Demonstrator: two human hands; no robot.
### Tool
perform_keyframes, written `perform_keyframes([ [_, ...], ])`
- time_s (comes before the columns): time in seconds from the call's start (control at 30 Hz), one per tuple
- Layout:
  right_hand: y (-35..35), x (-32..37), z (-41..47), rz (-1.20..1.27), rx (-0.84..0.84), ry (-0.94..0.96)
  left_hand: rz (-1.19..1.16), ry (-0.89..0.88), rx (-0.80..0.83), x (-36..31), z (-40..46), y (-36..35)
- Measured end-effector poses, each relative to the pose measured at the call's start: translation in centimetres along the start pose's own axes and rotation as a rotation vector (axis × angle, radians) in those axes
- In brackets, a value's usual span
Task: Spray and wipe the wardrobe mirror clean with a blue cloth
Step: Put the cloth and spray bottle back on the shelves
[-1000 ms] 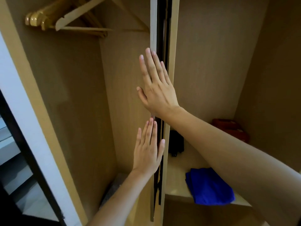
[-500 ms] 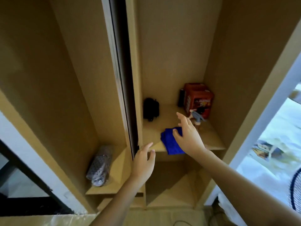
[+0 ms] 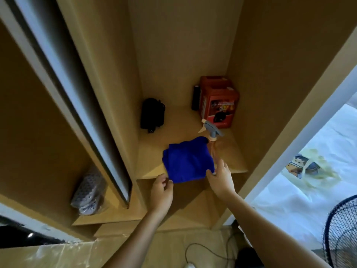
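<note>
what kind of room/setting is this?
Likely a bedroom, at an open built-in wardrobe: wooden shelf with a blue cloth and spray bottle, a sliding door, a standing fan alongside.

Dim, warm interior light inside the wardrobe (image 3: pixel 183 55); brighter, cooler daylight enters from the lower right, where the bed (image 3: pixel 309 180) is nearly washed out. The shelf (image 3: pixel 193 122) is evenly lit, with deep shadow beneath it. Wide-angle distortion bends the vertical panels outward toward the edges. Motion blur softens the sliding door (image 3: pixel 63 89) and the left margin; detail is soft throughout.
</note>
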State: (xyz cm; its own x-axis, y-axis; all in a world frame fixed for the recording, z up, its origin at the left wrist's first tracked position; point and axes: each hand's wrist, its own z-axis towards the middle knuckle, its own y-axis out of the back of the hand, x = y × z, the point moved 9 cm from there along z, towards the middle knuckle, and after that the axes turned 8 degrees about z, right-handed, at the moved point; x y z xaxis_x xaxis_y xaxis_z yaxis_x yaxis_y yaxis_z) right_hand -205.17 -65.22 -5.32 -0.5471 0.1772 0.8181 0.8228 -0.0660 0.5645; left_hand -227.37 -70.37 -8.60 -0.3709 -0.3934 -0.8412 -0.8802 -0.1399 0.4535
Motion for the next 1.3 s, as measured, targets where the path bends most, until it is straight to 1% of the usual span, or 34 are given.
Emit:
perform_keyframes([
  [0.07,0.0,-1.5,1.9,0.054,0.002,-0.079,-0.029,0.077,-0.042,0.0,1.4,-1.2],
  [0.17,-0.9,-3.2,3.9,0.173,0.052,-0.164,-0.101,0.173,-0.081,0.1,2.8,-2.8],
  [0.27,-2.5,-4.0,5.1,0.255,0.138,-0.242,-0.238,0.295,-0.122,1.3,3.6,-4.2],
  [0.33,-3.5,-4.6,5.4,0.354,0.162,-0.320,-0.308,0.356,-0.158,2.2,4.0,-4.4],
  [0.4,-4.1,-5.0,5.5,0.432,0.181,-0.382,-0.381,0.401,-0.158,3.1,4.4,-4.6],
  [0.47,-4.7,-5.0,5.5,0.541,0.217,-0.430,-0.453,0.414,-0.131,3.3,4.7,-4.6],
  [0.57,-5.3,-4.1,4.9,0.700,0.283,-0.494,-0.523,0.430,-0.037,3.0,4.7,-4.1],
  [0.73,-6.6,-3.6,3.4,0.735,0.428,-0.543,-0.809,0.511,0.138,3.2,3.1,-3.4],
  [0.8,-7.3,-3.5,2.7,0.786,0.460,-0.601,-0.869,0.559,0.189,3.8,2.4,-3.1],
  [0.9,-8.4,-3.3,2.3,0.811,0.465,-0.655,-0.839,0.614,0.213,4.5,2.2,-1.8],
  [1.0,-8.8,-2.8,2.4,0.805,0.468,-0.664,-0.726,0.670,0.324,4.4,2.5,-1.5],
  [1.07,-9.0,-2.6,2.6,0.760,0.466,-0.650,-0.658,0.711,0.405,4.3,2.8,-1.6],
  [1.13,-8.9,-2.4,3.1,0.724,0.441,-0.598,-0.546,0.724,0.419,4.5,3.1,-1.4],
  [1.2,-8.8,-2.0,3.5,0.676,0.424,-0.509,-0.442,0.675,0.371,4.7,3.8,-0.8],
  [1.3,-8.0,-0.5,3.8,0.581,0.395,-0.344,-0.351,0.486,0.279,3.3,4.6,0.2],
])
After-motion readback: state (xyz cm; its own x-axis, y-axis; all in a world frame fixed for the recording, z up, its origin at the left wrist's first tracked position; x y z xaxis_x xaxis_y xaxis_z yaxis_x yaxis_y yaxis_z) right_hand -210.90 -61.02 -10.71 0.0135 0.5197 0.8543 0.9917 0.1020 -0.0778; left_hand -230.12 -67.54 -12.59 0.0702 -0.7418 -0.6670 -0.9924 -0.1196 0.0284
